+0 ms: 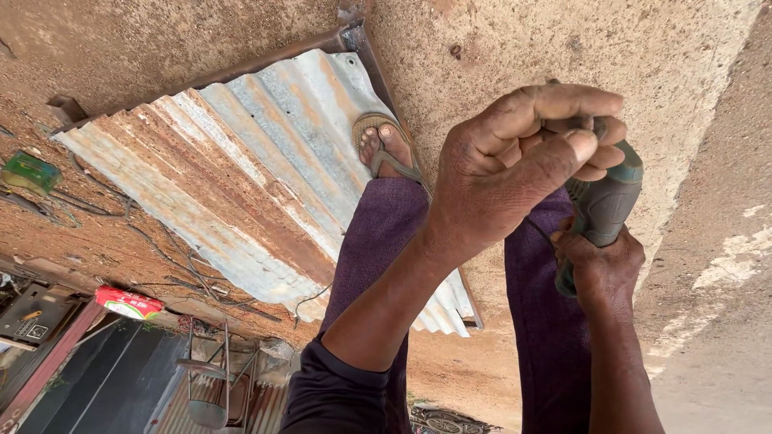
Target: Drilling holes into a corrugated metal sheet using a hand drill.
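Note:
A grey-green hand-held power tool (605,205) is held up in front of me with both hands. My left hand (515,169) is closed over its upper end, fingers curled round a part I cannot make out. My right hand (599,265) grips the tool's body from below. A thin dark cord runs from the tool past my left wrist. Behind the hands are my legs in purple trousers (378,241). One foot in a brown sandal (384,146) rests on a rusty corrugated metal sheet (241,169).
The sheet lies in a dark metal frame (265,60) on sandy ground. Loose cables (161,249), a green object (30,172) and a red and white packet (129,303) lie to the left. A metal chair (211,386) stands at lower left.

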